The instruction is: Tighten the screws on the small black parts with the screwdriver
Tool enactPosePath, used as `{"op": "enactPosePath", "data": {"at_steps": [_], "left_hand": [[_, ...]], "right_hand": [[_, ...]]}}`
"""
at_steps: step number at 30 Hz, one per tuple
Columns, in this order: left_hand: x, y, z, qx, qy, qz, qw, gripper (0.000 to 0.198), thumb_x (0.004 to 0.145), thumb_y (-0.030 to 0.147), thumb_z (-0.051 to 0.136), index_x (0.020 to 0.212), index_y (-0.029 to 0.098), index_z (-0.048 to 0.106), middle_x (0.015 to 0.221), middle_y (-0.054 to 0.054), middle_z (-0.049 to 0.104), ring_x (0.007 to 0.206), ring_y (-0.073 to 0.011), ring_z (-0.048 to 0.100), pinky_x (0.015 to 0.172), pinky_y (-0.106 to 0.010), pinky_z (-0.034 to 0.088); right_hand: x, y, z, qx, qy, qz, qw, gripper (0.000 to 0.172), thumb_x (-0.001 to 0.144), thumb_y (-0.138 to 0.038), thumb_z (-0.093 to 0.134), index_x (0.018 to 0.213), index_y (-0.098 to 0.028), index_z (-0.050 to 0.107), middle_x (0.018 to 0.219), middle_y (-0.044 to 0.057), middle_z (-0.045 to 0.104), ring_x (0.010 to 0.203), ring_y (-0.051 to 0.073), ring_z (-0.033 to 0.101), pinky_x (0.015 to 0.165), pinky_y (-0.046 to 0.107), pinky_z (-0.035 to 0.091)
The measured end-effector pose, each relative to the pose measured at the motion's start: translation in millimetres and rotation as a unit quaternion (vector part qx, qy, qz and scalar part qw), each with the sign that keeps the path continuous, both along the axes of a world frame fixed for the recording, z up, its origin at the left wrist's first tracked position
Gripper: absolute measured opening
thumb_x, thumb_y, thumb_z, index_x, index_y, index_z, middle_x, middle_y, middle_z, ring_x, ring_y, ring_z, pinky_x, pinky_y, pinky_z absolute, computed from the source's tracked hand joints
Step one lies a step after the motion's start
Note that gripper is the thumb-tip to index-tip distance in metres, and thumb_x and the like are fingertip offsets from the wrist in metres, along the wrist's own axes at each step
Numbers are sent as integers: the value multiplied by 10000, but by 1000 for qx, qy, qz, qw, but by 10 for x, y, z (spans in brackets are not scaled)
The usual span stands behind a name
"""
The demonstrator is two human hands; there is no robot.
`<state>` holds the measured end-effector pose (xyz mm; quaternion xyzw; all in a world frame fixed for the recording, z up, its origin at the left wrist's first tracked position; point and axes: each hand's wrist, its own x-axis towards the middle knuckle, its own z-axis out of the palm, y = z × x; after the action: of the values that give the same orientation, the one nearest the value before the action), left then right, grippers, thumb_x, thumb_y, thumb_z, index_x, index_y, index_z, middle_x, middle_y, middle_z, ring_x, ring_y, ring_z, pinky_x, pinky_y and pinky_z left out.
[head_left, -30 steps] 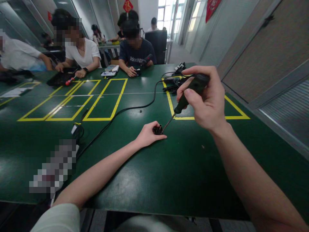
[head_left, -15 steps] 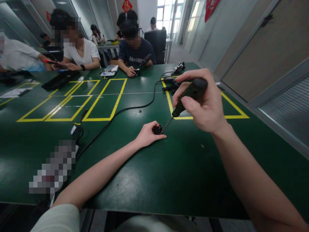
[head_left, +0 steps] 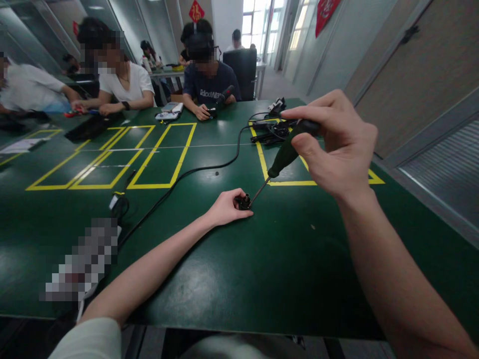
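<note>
A small black part [head_left: 244, 201] with a short upright post rests on the green table, and my left hand [head_left: 229, 206] is closed around its left side. Over to the right, my right hand [head_left: 339, 142] grips the rear end of a screwdriver [head_left: 286, 154] between thumb and fingers. The screwdriver has a dark green handle and slants down to the left. Its thin metal shaft reaches the right side of the black part. The exact spot where the tip touches is too small to make out.
Black cables and dark pieces [head_left: 271, 130] lie inside a yellow taped outline beyond my right hand. One long black cable [head_left: 194, 169] crosses the table [head_left: 209, 279] toward a blurred-out object [head_left: 84, 262] at left. Several people sit opposite; one holds a power screwdriver [head_left: 224, 97].
My right hand has opened up somewhat and shifted right around the handle's end, its fingers now raised. The screwdriver tip and my left hand stay at the black part.
</note>
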<state>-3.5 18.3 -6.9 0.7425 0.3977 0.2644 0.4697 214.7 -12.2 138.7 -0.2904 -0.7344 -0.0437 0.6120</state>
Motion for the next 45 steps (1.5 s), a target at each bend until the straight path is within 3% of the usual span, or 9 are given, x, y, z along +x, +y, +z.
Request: {"op": "enactPosePath", "data": {"at_steps": [4, 7, 10, 13, 18, 23, 29, 37, 45], "left_hand": [[-69, 82, -7, -56, -30, -38, 997, 371, 661, 282, 883, 939, 129, 690, 911, -43, 727, 686, -112, 621, 657, -244, 503], [-74, 87, -22, -51, -37, -26, 998, 364, 663, 296, 888, 921, 129, 693, 916, -49, 728, 682, -107, 615, 655, -240, 504], [-60, 66, -36, -37, -37, -14, 999, 360, 672, 315, 890, 911, 133, 691, 922, -45, 722, 673, -101, 604, 651, -239, 503], [-51, 57, -46, -35, -38, -9, 999, 379, 663, 327, 901, 911, 133, 690, 921, -42, 719, 672, -101, 602, 647, -237, 500], [-50, 57, -44, -33, -42, -10, 999, 390, 654, 345, 907, 898, 140, 683, 901, -40, 717, 678, -110, 604, 645, -244, 501], [-54, 42, -10, -33, -35, -9, 999, 392, 660, 359, 903, 901, 142, 683, 898, -40, 717, 669, -112, 611, 641, -248, 502], [-46, 41, -1, -35, -33, 0, 999, 374, 687, 381, 885, 892, 140, 685, 907, -43, 717, 697, -119, 624, 665, -253, 509], [-32, 56, -28, -43, -47, -7, 998, 373, 672, 359, 897, 881, 137, 682, 897, -32, 707, 680, -109, 614, 675, -259, 516], [-30, 59, -53, -39, -52, -5, 998, 374, 676, 362, 905, 891, 137, 697, 911, -38, 719, 686, -107, 617, 681, -259, 529]], "right_hand": [[11, 7, -15, -25, 25, 32, 999, 472, 889, -237, 746, 1345, -349, 700, 947, 17, 729, 826, 158, 673, 707, 307, 544], [0, -3, -26, -45, 22, 65, 997, 325, 961, -242, 633, 1257, -323, 740, 993, 13, 770, 900, 181, 726, 809, 362, 592], [-15, -15, -12, -30, 29, 29, 999, 182, 937, -310, 685, 1082, -329, 793, 1013, 14, 752, 937, 197, 723, 802, 375, 617], [-23, -16, 0, -41, 55, 21, 997, 273, 886, -307, 758, 1149, -375, 779, 1020, 9, 744, 970, 211, 726, 803, 378, 636], [-24, -13, -13, -78, 75, 121, 987, 284, 953, -284, 667, 1196, -387, 771, 1070, -3, 793, 958, 203, 754, 878, 402, 649], [-42, -7, -20, -52, 56, 52, 996, 250, 889, -321, 758, 1128, -387, 792, 1086, 13, 728, 1031, 207, 708, 808, 364, 638], [-54, -8, -16, -40, 67, 117, 990, 324, 924, -209, 653, 1195, -325, 789, 959, 26, 785, 869, 184, 746, 781, 339, 624], [-73, -27, 11, -11, 75, 59, 995, 301, 870, -217, 746, 1148, -311, 814, 982, 58, 751, 880, 173, 685, 689, 302, 545], [-100, -31, 4, 12, 78, 51, 996, 263, 877, -265, 728, 1109, -339, 827, 1046, 57, 746, 935, 205, 698, 815, 377, 588]]}}
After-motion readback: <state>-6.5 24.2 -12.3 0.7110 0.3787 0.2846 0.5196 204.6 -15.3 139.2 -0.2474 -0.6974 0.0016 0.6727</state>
